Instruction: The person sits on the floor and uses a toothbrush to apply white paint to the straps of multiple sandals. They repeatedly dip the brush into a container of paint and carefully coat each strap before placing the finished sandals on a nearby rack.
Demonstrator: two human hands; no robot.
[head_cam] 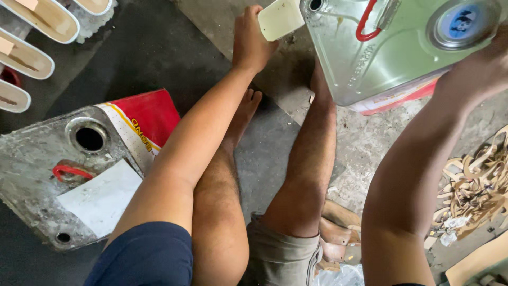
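My left hand (251, 39) grips a cream-coloured shoe sole (280, 18) and holds it against the small spout opening at the corner of a large metal can (391, 58). The can is tilted, with a red handle and a round blue-centred cap on its top. My right hand (484, 63) grips the can's far right edge and holds it up. My bare legs and feet stretch out on the floor below the can.
A second, dirty metal can (47, 175) with a red handle, open hole and white paper on it lies at the left. Several cream soles (37, 21) lie at top left. A heap of tan leather straps (476, 185) sits at the right.
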